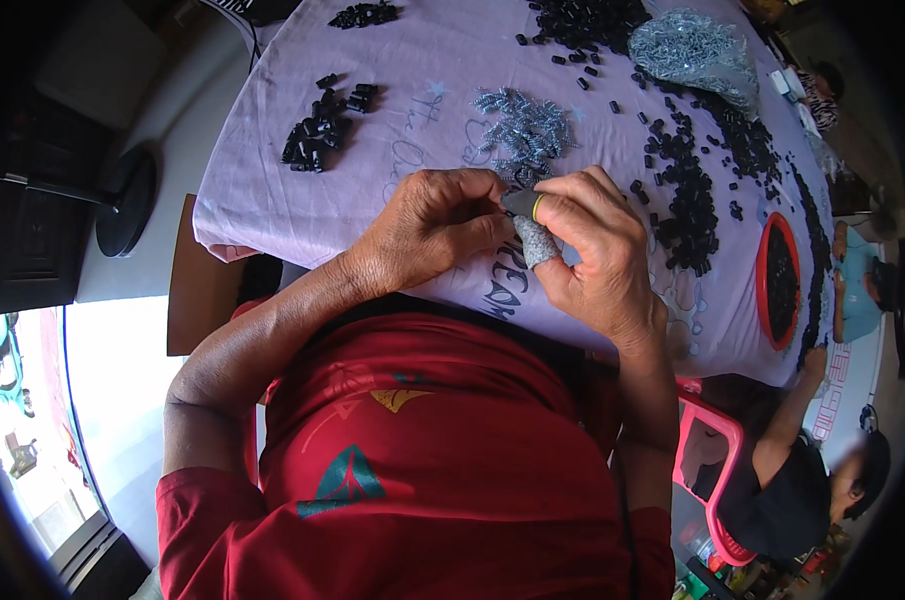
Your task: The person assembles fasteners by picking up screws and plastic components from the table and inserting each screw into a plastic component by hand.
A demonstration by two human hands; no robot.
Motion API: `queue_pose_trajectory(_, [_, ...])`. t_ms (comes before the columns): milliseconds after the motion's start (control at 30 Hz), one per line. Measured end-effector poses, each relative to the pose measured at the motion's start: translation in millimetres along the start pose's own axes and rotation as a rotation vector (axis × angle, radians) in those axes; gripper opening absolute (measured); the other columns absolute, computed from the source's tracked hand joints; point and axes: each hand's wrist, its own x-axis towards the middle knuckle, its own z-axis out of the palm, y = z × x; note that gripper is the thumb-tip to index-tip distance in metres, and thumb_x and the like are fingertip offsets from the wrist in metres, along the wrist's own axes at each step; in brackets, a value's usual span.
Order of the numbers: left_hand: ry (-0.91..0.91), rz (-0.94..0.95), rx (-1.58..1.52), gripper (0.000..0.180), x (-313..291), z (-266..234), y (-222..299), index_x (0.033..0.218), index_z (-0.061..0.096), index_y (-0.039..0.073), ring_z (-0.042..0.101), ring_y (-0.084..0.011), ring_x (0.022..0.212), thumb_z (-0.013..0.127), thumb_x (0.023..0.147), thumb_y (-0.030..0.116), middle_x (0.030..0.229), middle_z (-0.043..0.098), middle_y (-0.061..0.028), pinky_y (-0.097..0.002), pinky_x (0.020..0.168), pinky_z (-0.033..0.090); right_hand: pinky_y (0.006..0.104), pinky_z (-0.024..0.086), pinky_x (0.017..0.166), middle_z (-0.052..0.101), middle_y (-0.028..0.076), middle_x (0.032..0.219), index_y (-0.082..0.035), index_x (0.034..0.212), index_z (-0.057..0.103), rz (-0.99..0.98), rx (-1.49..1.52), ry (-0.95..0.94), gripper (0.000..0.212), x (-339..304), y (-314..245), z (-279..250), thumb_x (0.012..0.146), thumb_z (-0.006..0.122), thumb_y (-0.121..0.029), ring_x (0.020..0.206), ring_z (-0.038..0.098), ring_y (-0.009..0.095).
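Note:
Over the near edge of the table, my left hand (427,225) and my right hand (602,250) meet, fingertips pinched together. Whatever they hold is small and mostly hidden between the fingers. A dark grey finger cover (521,204) with a yellow rim sits on a right finger, and a grey wrapping (538,243) is round the right thumb. Just beyond my hands lies a loose heap of small silvery metal springs (525,130). Farther left rests a small pile of short black cylindrical parts (317,132).
A pink printed cloth (412,60) covers the table. Black parts (687,200) spread along the right, near a red-rimmed basin (768,280). At the far right is a clear bag of springs (694,55). A person (792,480) reaches in beside a pink chair (717,430).

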Motion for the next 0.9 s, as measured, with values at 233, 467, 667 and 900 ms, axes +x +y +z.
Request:
queue_pose_trajectory(233, [-0.027, -0.04, 0.004, 0.014, 0.5, 0.0, 3.4, 0.102, 0.068, 0.001, 0.056, -0.0036, 0.073, 0.074, 0.093, 0.011, 0.076, 0.064, 0.0003, -0.0244, 0.066, 0.048, 0.0405, 0.054, 0.072, 0.067, 0.013, 0.094, 0.001, 0.097, 0.067, 0.018, 0.0, 0.005, 0.029, -3.5, 4.2, 1.9, 0.069, 0.069, 0.01, 0.084, 0.065, 0.032])
queue_pose_trajectory(467, [-0.064, -0.024, -0.277, 0.016, 2.0, 0.4, -2.0, 0.11, 0.067, -0.001, 0.064, -0.0066, 0.078, 0.072, 0.095, 0.003, 0.093, 0.069, -0.0016, -0.0222, 0.068, 0.053, 0.0359, 0.051, 0.065, 0.065, 0.009, 0.088, -0.001, 0.098, 0.069, 0.127, 0.156, 0.073, 0.028, -5.4, 7.5, 2.7, 0.071, 0.066, 0.008, 0.074, 0.061, 0.025])
queue_pose_trajectory(667, [-0.086, -0.108, -0.388, 0.02, 3.3, -6.4, 3.2, 0.115, 0.065, 0.0, 0.068, -0.0072, 0.08, 0.071, 0.096, 0.002, 0.097, 0.071, -0.0034, -0.0191, 0.064, 0.052, 0.0221, 0.04, 0.056, 0.063, 0.001, 0.086, -0.004, 0.105, 0.075, 0.26, 0.443, 0.168, 0.036, -13.3, 6.8, 15.3, 0.074, 0.062, 0.008, 0.065, 0.048, 0.007])
queue_pose_trajectory(900, [-0.069, -0.09, -0.359, 0.017, 3.6, -5.6, -1.2, 0.111, 0.066, 0.0, 0.07, -0.0068, 0.078, 0.072, 0.095, 0.003, 0.097, 0.072, -0.0037, -0.0175, 0.06, 0.05, 0.0232, 0.041, 0.056, 0.063, 0.001, 0.084, -0.003, 0.103, 0.073, 0.301, 0.487, 0.171, 0.034, -18.7, 11.1, 22.1, 0.073, 0.061, 0.008, 0.066, 0.051, 0.008])
